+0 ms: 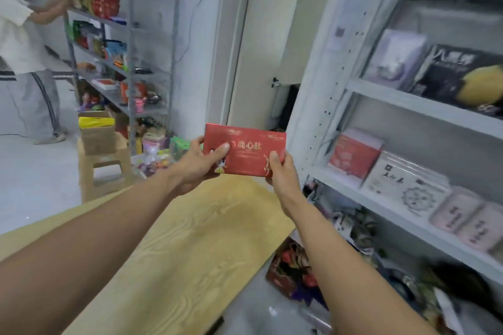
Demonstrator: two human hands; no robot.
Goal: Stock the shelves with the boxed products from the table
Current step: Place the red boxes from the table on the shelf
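The left thumb [222, 148] lies flat across the printed face of the red box [246, 151], and the other fingers of the left hand [194, 164] curl behind its left end. The right thumb [273, 158] presses the lower right corner, the right hand [283, 175] pinching that end from below. The red box is thus held in the air by both ends, face toward the camera, its long axis running left to right and roughly level. Below the red box lies the wooden table [190, 239]. To the right of the red box, near but apart, rises the white shelf unit [408, 100]; the right hand is the nearer one to it. Right of and slightly below the red box, a shelf board [340, 181] carries a pink-red box [353, 155], with bare board in front of it. The coming move likely means swinging the red box rightward past the front upright [321, 106], perhaps turning its long axis to clear that edge. Far left of the red box, another person [24, 43] reaches into a grey rack [130, 35].
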